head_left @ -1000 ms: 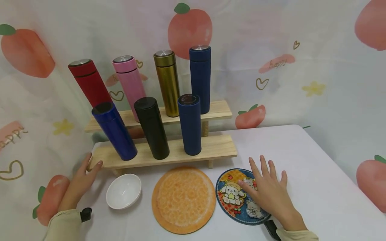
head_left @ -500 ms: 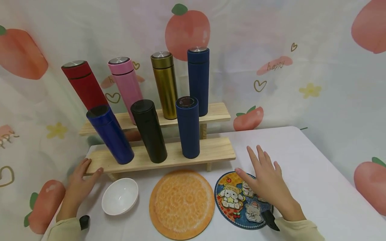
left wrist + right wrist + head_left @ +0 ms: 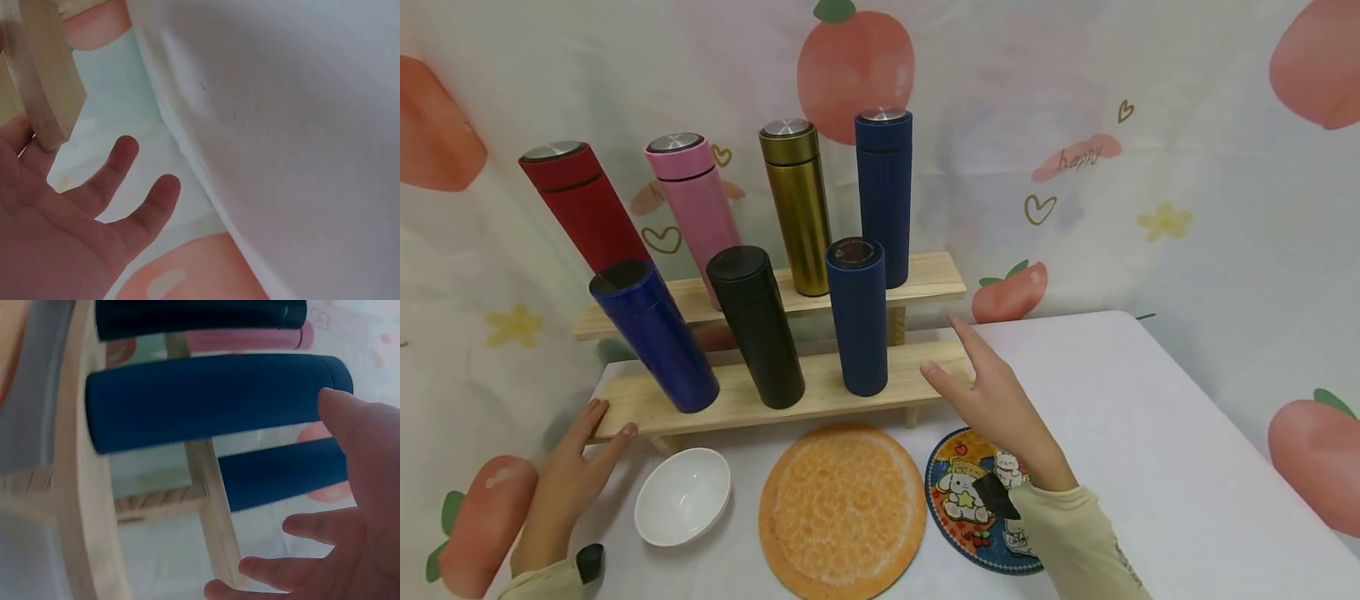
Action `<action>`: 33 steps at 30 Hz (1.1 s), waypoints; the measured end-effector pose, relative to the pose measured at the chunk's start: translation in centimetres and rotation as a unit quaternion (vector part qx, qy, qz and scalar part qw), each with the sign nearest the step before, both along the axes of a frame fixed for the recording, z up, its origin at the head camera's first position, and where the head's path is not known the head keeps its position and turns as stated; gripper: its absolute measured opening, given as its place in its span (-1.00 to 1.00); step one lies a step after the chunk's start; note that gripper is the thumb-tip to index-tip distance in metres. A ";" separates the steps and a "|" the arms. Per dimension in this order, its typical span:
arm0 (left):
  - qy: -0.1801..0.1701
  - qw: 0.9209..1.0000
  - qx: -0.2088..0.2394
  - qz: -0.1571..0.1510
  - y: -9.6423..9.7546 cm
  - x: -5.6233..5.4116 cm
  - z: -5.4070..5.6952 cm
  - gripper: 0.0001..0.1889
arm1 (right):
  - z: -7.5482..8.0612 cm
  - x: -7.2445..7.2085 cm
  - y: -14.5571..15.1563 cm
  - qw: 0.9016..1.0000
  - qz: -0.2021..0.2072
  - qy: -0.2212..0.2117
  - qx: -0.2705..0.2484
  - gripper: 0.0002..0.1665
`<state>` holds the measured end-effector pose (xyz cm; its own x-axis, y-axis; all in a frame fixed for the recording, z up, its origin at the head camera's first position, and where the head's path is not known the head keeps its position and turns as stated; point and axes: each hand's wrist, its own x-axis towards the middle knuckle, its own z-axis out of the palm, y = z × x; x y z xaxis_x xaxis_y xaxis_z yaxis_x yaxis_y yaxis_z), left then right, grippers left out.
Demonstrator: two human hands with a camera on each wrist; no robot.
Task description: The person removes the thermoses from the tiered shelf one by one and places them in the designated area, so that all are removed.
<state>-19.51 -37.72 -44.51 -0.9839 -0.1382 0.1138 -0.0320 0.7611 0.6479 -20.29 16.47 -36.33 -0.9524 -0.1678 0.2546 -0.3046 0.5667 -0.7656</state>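
My left hand (image 3: pixel 567 479) is at the left end of the lower board of a two-tier wooden shelf (image 3: pixel 925 379). In the left wrist view the board end (image 3: pixel 47 81) touches the fingers near their base, while two other fingers stretch out free. My right hand (image 3: pixel 992 400) hovers at the shelf's right end, thumb and fingers spread, holding nothing. Nearest to it is a navy thermos (image 3: pixel 859 325) on the lower board; the right wrist view shows this navy thermos (image 3: pixel 200 403) just past the thumb. Left of it stand a black thermos (image 3: pixel 758 329) and a glossy blue thermos (image 3: pixel 658 337).
Red (image 3: pixel 583 204), pink (image 3: pixel 692 204), gold (image 3: pixel 796 208) and dark-blue (image 3: pixel 884 187) thermoses stand on the upper board. In front lie a white bowl (image 3: pixel 683 497), a round biscuit-patterned mat (image 3: pixel 842 508) and a cartoon mat (image 3: pixel 951 525), partly under the right forearm.
My right hand has moved left and forward, from above the cartoon mat to the shelf's right end. The left hand stays at the shelf's left end; the head view has shifted slightly.
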 end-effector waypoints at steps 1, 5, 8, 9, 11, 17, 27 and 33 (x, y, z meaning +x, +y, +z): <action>0.001 1.000 -0.001 0.002 0.0 0.0 0.0 -0.12 | 0.0 -0.4 -0.4 1.000 0.004 -0.002 -0.018 0.01; 0.007 1.000 -0.005 0.010 0.0 0.1 -0.2 -0.13 | 0.2 -1.8 -1.8 0.997 0.032 -0.004 -0.076 -0.01; 0.007 1.000 -0.008 0.013 -0.1 0.0 -0.1 -0.13 | 0.1 -2.8 -2.9 0.991 0.060 -0.004 -0.118 0.00; 0.008 1.000 -0.009 0.013 -0.1 0.0 0.0 -0.13 | 0.1 -3.1 -3.3 0.989 0.067 -0.007 -0.131 0.01; 0.011 1.000 -0.007 0.012 -0.2 -0.1 0.1 -0.13 | 0.0 -3.7 -3.9 0.984 0.080 -0.011 -0.156 0.02; 0.007 1.000 -0.004 0.012 -0.1 -0.1 0.0 -0.12 | -1.1 -4.9 -5.6 0.976 0.114 -0.041 -0.180 0.07; 0.014 1.000 0.015 0.002 0.1 0.5 -1.0 -0.14 | -2.7 -5.6 -7.5 0.962 0.116 -0.074 -0.235 0.04; 0.018 1.000 0.004 0.001 -0.1 0.0 -0.5 -0.13 | -2.7 -5.9 -7.7 0.967 0.089 -0.055 -0.233 -0.01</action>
